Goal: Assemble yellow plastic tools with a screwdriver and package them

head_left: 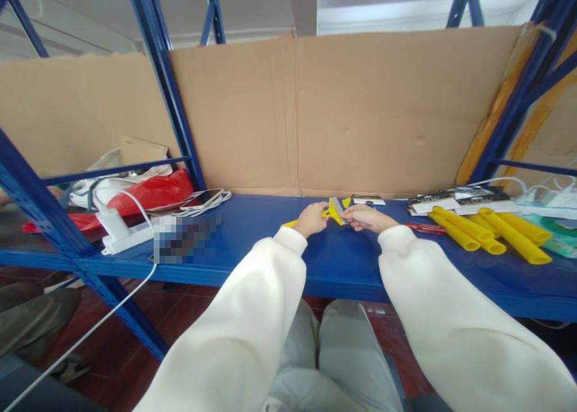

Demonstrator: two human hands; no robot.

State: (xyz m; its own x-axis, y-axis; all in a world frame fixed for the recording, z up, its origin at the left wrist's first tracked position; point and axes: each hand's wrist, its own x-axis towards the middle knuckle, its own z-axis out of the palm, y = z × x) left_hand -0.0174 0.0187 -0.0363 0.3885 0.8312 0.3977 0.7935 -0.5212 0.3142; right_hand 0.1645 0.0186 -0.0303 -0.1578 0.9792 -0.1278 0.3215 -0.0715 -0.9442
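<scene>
A yellow scraper [332, 212] with a flat grey blade is held just above the blue shelf. My left hand [312, 220] is closed around its yellow handle, whose end shows on the hand's left side. With fingers pinched together, my right hand [367, 217] grips the lower edge of the scraper's head; whether a small part is also between the fingertips is hidden. Just behind the hands lie a small yellow piece [346, 202] and a black-and-white card [368, 200]. Right of my right hand is a slim red tool [426, 227].
Several yellow tubes [514, 236] lie at the right, before black-and-white packets [460, 199]. A white power strip [128, 239], cables and a red bag [155, 194] are at the left. A cardboard panel [360, 112] backs the shelf [265, 268]; blue posts [169, 81] flank it.
</scene>
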